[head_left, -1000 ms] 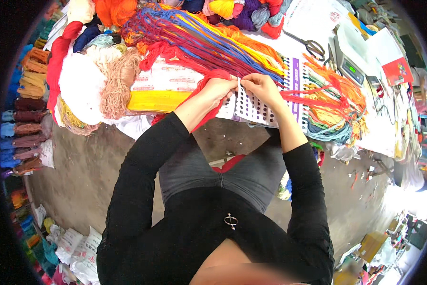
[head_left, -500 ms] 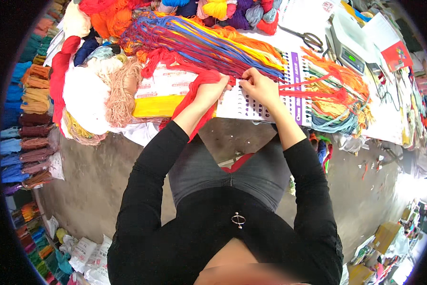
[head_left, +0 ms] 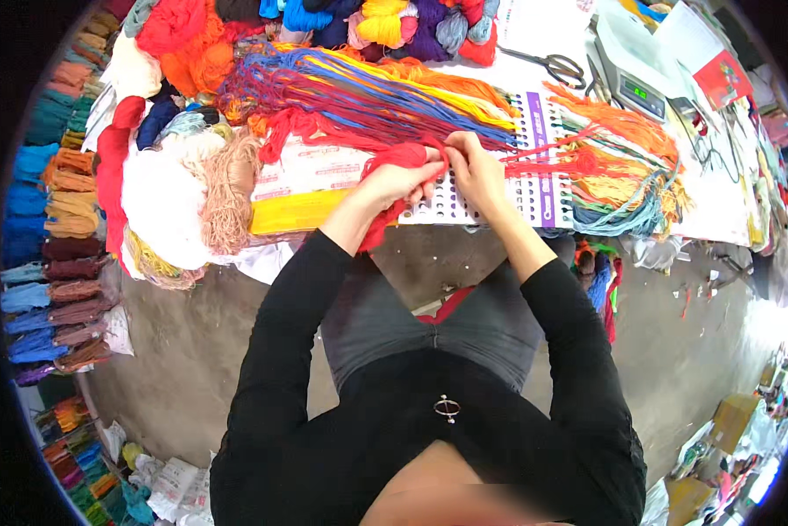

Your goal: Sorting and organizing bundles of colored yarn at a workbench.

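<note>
My left hand (head_left: 396, 184) is closed around a bundle of red yarn (head_left: 403, 156), part of which hangs below the wrist at the table's front edge. Close beside it, my right hand (head_left: 480, 177) pinches red yarn with thumb and forefinger; the fingertips partly hide the strand. Both hands are over a white card (head_left: 425, 210) with rows of punched holes and a purple band (head_left: 547, 195). Long blue, yellow, orange and dark red strands (head_left: 368, 88) run up to the card from the left. Orange, green and blue strands (head_left: 626, 206) lie on its right side.
Black-handled scissors (head_left: 562, 68) and a digital scale (head_left: 638, 92) lie at the back right. Skeins of white (head_left: 162, 197) and beige yarn (head_left: 229, 188) are heaped on the left. A yellow strip (head_left: 293, 212) edges the table front. Shelves of coloured yarn (head_left: 70, 215) stand far left.
My left hand has turned and come nearer to my right hand, gathering the red yarn in towards it. The right hand stays over the card. The whole view has shifted slightly.
</note>
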Demonstrator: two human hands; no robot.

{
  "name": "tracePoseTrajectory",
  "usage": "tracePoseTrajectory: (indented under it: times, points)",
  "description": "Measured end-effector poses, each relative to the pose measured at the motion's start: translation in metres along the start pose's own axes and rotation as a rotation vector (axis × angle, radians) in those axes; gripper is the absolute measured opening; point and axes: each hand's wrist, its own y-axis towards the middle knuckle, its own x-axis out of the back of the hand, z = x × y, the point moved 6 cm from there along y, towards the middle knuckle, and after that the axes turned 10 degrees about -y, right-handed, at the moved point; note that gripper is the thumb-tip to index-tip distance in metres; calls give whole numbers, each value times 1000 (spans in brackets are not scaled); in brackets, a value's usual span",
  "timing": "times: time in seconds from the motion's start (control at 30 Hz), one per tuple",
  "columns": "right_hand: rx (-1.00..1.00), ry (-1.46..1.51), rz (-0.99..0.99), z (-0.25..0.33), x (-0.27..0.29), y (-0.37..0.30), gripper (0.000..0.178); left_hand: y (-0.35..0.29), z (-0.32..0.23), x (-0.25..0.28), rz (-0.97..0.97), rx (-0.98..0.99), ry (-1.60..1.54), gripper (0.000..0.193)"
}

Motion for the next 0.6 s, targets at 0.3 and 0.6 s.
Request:
tracePoseTrajectory:
  times: [0.3,0.6]
  points:
    - [188,-365,21,21,-4,2,35,-51,-28,117,-111,-108,-920,14]
    - [118,-357,132,9,-9,1,32,-119,-59,225,-1244,-93,79,62]
